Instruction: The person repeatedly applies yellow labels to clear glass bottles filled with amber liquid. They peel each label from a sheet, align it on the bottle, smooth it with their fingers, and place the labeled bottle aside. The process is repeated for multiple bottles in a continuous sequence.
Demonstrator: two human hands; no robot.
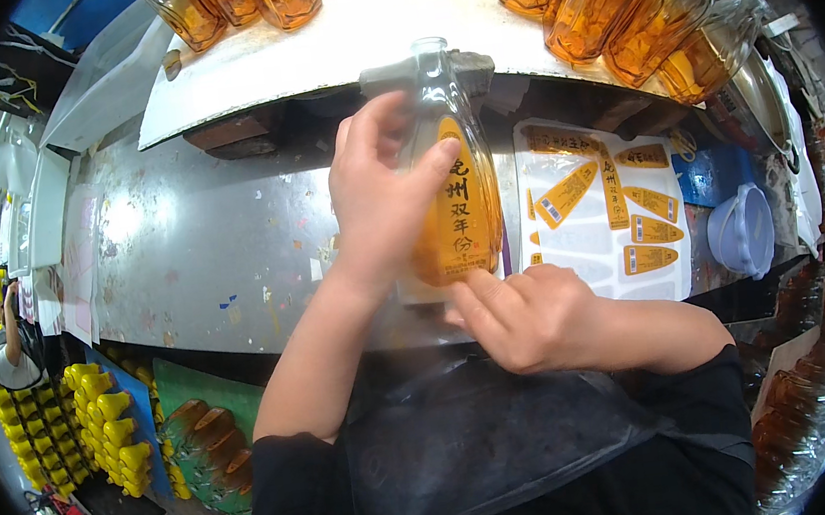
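A glass bottle (pixel 485 197), clear at the neck and amber toward the base, lies in front of me with its mouth pointing away. An orange label with dark writing (pixel 459 215) runs along its upper face. My left hand (pixel 381 178) is at the bottle's left side, its thumb resting over the upper part of the label and its fingers apart and partly blurred. My right hand (pixel 520 310) is at the base end, with curled fingers touching the lower edge by the label's bottom. Whether those fingers pinch anything is hidden. Label sheets (pixel 613 266) lie right of the bottle.
More amber-tinted bottles (pixel 582 6) stand along the raised white board (pixel 235 80) beyond the metal table (pixel 176 229). Right of the label sheets is a lilac bucket (pixel 741 230). Yellow moulded items (pixel 109 417) are stacked at lower left; another person (pixel 8 353) is at far left.
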